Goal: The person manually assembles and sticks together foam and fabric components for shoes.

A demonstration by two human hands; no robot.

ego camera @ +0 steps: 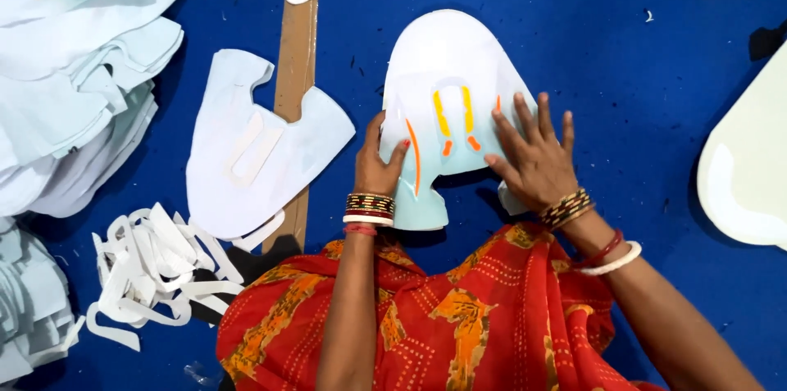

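A pale blue and white cut shoe-upper piece (pixel 447 71) with yellow and orange marks lies on the blue surface in front of me. My left hand (pixel 375 168) grips its lower left edge, thumb on top near an orange stripe. My right hand (pixel 534 157) lies flat with fingers spread on the piece's right side, pressing it down. Both wrists wear bangles. My red and orange patterned garment (pixel 443 317) fills the bottom of the view.
A similar white cut piece (pixel 246 149) lies to the left over a brown cardboard strip (pixel 293 63). Stacks of pale pieces (pixel 74 71) fill the left side, white offcut strips (pixel 156 268) lie at lower left, a cream sheet (pixel 750 170) at right.
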